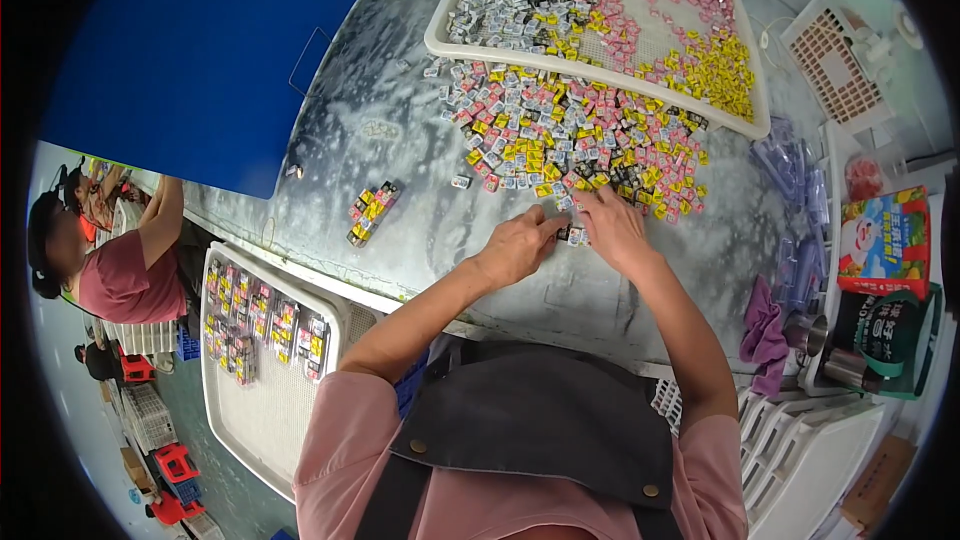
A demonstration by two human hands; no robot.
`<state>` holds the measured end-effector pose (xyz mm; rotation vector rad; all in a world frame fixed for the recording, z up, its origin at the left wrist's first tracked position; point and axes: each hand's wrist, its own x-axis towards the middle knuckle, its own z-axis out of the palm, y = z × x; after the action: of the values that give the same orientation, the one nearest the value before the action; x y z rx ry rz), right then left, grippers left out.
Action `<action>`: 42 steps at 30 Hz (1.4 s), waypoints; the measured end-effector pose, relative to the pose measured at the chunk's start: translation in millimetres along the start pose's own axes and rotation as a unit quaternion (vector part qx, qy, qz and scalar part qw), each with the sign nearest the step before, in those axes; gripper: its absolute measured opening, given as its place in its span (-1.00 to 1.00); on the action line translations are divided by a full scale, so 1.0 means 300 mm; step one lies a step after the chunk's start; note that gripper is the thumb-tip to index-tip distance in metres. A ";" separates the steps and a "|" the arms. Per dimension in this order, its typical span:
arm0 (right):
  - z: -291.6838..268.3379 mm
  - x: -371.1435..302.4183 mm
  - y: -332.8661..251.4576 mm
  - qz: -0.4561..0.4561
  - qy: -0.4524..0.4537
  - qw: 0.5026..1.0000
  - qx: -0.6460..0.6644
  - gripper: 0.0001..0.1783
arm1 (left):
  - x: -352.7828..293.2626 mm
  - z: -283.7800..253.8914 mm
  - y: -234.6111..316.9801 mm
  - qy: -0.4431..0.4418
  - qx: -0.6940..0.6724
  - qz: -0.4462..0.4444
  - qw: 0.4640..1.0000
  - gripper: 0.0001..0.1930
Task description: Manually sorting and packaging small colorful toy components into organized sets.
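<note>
My left hand (524, 246) is closed at the near edge of a heap of small printed blocks (540, 155), its thumb and index finger against a short row of blocks (575, 236). My right hand (612, 228) is beside it with bent fingers pressed together among the nearest pieces; whatever is between its fingertips is hidden. White, pink, yellow and black blocks make up the heap. To the left on the table lies a clear pack (373, 213) filled with such blocks, and one loose white block (460, 182) sits nearer the heap.
Behind the heap stands a white tray (600, 68) of sorted-colour blocks. A blue panel (200, 50) covers the far left. Filled packs lie in another white tray (265, 430) at lower left. Clear plastic sleeves (790, 180) and a purple cloth (764, 335) are right. A co-worker (125, 275) is left.
</note>
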<state>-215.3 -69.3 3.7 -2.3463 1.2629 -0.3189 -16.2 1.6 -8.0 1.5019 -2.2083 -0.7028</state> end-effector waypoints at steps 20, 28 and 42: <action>0.008 -0.172 0.050 0.036 0.029 0.999 -0.015 -0.80 | -0.022 0.054 0.023 0.085 0.027 -0.012 0.996 -0.53; -0.029 -0.166 0.044 0.051 0.070 0.996 0.025 -0.78 | -0.031 0.043 0.044 0.097 0.023 -0.020 0.995 -0.57; -0.032 -0.237 0.086 0.049 0.046 0.996 0.053 -0.69 | -0.022 0.034 0.054 0.085 0.027 -0.037 0.995 -0.52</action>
<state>-277.3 -25.2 0.0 -2.1945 1.3642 -0.4543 -31.6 14.7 -6.6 1.6130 -2.0693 -0.5186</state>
